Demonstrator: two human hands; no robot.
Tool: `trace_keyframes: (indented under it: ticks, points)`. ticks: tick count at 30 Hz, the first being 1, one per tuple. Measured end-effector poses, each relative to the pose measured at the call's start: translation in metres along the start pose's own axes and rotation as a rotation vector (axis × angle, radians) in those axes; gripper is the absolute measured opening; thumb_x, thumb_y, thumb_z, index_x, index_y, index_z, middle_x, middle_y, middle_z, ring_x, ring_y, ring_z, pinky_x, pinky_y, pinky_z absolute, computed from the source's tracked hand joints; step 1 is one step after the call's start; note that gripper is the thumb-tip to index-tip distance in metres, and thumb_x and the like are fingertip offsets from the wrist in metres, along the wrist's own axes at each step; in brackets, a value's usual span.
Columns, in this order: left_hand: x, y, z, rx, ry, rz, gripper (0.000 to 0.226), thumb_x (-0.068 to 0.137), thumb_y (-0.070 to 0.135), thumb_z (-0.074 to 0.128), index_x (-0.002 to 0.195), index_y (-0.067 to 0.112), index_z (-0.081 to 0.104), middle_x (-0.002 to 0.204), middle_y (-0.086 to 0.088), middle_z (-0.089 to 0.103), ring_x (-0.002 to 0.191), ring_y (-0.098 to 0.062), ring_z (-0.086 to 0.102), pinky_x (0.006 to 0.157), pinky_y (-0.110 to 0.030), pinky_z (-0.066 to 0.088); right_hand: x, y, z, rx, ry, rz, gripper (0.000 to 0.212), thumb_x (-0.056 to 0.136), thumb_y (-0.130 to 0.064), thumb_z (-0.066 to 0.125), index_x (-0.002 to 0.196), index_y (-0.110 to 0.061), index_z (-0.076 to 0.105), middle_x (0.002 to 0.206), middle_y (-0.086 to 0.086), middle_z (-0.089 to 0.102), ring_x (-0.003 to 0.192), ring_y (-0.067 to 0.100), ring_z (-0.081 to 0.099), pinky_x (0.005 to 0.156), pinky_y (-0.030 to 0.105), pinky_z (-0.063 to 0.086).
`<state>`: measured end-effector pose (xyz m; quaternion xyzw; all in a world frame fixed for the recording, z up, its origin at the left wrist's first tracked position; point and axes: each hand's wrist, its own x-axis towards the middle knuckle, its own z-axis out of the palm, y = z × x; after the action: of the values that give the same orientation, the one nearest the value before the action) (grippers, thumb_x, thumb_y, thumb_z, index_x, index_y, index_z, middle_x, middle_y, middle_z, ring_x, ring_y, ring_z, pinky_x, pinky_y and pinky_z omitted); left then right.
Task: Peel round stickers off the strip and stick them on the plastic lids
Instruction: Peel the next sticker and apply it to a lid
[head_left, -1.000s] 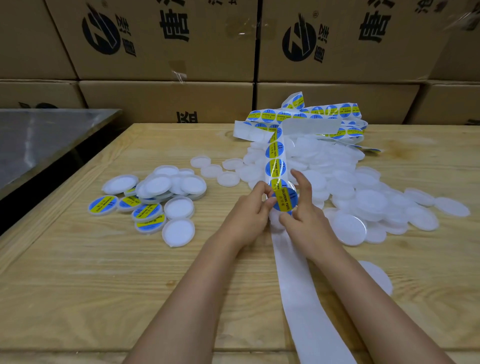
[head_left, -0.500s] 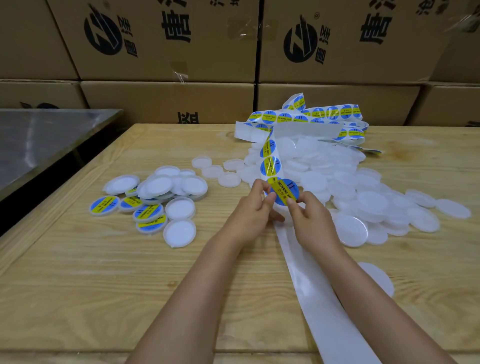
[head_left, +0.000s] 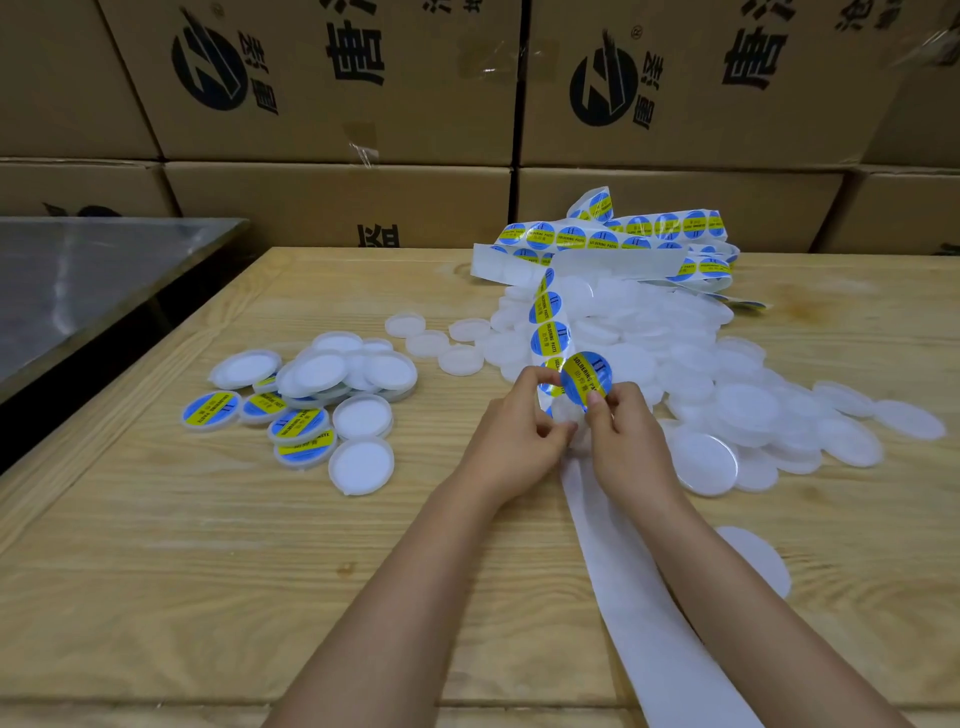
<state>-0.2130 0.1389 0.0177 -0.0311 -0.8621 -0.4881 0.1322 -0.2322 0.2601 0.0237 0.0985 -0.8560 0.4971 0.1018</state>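
A white backing strip (head_left: 548, 325) carrying round blue-and-yellow stickers runs from a tangled heap at the back down to my hands. My left hand (head_left: 511, 431) pinches the strip just below the last stickers. My right hand (head_left: 626, 441) pinches one round sticker (head_left: 586, 376) by its lower edge, lifted off the strip and facing me. The bare used strip (head_left: 628, 587) trails toward me under my right forearm. Plain white plastic lids (head_left: 704, 462) lie in a wide pile to the right. Stickered lids (head_left: 301, 423) lie in a smaller group on the left.
The wooden table (head_left: 208, 571) carries everything. One loose white disc (head_left: 756, 564) lies beside my right forearm. Stacked cardboard boxes (head_left: 337, 78) wall off the back. A steel table (head_left: 78, 280) stands at the left across a dark gap.
My right hand has peeled the sticker free of the strip and lifted it; a second ago it still lay on the strip between both hands. The used strip's tail has shifted slightly.
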Motion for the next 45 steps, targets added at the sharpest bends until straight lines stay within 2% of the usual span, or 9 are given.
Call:
trace_keyframes:
  ticks: [3,7,9,13,16,25,30,36,45]
  points:
    - [-0.002,0.001,0.003,-0.029,-0.030,0.034,0.055,0.083,0.016,0.056,0.128,0.040,0.036,0.061,-0.005,0.065,0.053,-0.015,0.055,0.063,-0.042,0.051,0.003,0.001,0.000,0.051,0.040,0.014,0.017,0.100,-0.025,0.039,0.089,-0.013,0.041,0.073,-0.008,0.052,0.068,0.011,0.052,0.052,0.011,0.035]
    - [0.000,-0.004,0.002,-0.086,-0.029,-0.013,0.089,0.083,0.013,0.058,0.149,0.034,0.003,0.051,0.005,0.060,0.047,-0.005,0.050,0.054,-0.022,0.044,0.005,0.002,-0.001,0.176,0.134,0.044,0.017,0.100,-0.026,0.038,0.092,-0.011,0.041,0.085,-0.002,0.055,0.094,0.032,0.061,0.077,0.042,0.048]
    - [0.004,-0.006,-0.001,-0.149,0.005,-0.083,0.072,0.086,0.010,0.059,0.148,0.020,0.023,0.055,0.012,0.063,0.058,-0.004,0.057,0.062,-0.016,0.045,0.006,0.002,-0.002,0.218,0.154,0.058,0.015,0.100,-0.026,0.038,0.094,-0.012,0.041,0.085,-0.003,0.054,0.095,0.033,0.061,0.082,0.048,0.047]
    - [0.006,-0.005,-0.007,-0.363,0.077,-0.209,0.016,0.089,0.004,0.057,0.103,0.011,0.060,0.083,-0.010,0.072,0.091,-0.025,0.068,0.087,-0.033,0.050,0.003,0.003,-0.002,0.322,0.096,0.077,0.017,0.095,-0.021,0.050,0.106,-0.025,0.038,0.109,-0.009,0.056,0.095,0.002,0.060,0.075,0.023,0.045]
    - [0.005,-0.006,-0.010,-0.532,0.076,-0.256,0.013,0.088,-0.001,0.055,0.087,0.011,0.062,0.086,-0.015,0.071,0.088,-0.026,0.069,0.085,-0.035,0.051,0.000,0.003,0.000,0.293,0.036,0.071,0.040,0.090,-0.015,0.056,0.109,-0.033,0.026,0.108,-0.011,0.058,0.081,-0.005,0.061,0.068,0.025,0.043]
    - [0.008,-0.010,-0.015,-0.713,0.021,-0.252,0.018,0.094,0.006,0.050,0.086,0.005,0.066,0.090,-0.013,0.069,0.089,-0.025,0.067,0.084,-0.027,0.052,0.000,0.002,0.002,0.215,0.044,0.013,0.041,0.089,-0.011,0.056,0.110,-0.029,0.026,0.086,-0.008,0.062,0.075,0.008,0.060,0.059,0.020,0.039]
    - [0.007,-0.013,-0.020,-0.783,0.035,-0.264,0.019,0.097,0.009,0.047,0.093,0.004,0.065,0.085,-0.009,0.071,0.081,-0.021,0.070,0.081,-0.030,0.056,0.000,-0.004,-0.001,0.389,0.079,0.044,0.005,0.098,-0.026,0.045,0.094,-0.023,0.044,0.094,-0.006,0.065,0.087,0.009,0.066,0.065,0.017,0.043]
    - [0.005,-0.007,-0.023,-0.784,-0.019,-0.314,0.018,0.096,0.011,0.049,0.096,0.001,0.064,0.083,-0.015,0.071,0.074,-0.022,0.071,0.064,-0.030,0.058,0.000,-0.003,-0.006,0.221,-0.059,0.026,0.024,0.098,-0.031,0.044,0.082,-0.016,0.053,0.070,-0.002,0.050,0.063,0.008,0.043,0.057,0.026,0.031]
    - [0.004,-0.006,-0.028,-0.812,-0.038,-0.349,0.015,0.092,0.004,0.050,0.089,0.001,0.065,0.069,-0.012,0.070,0.057,-0.020,0.067,0.051,-0.030,0.056,-0.001,-0.005,-0.016,0.153,-0.210,-0.022,0.031,0.098,-0.019,0.045,0.082,0.007,0.049,0.073,0.005,0.045,0.070,0.014,0.037,0.063,0.032,0.026]
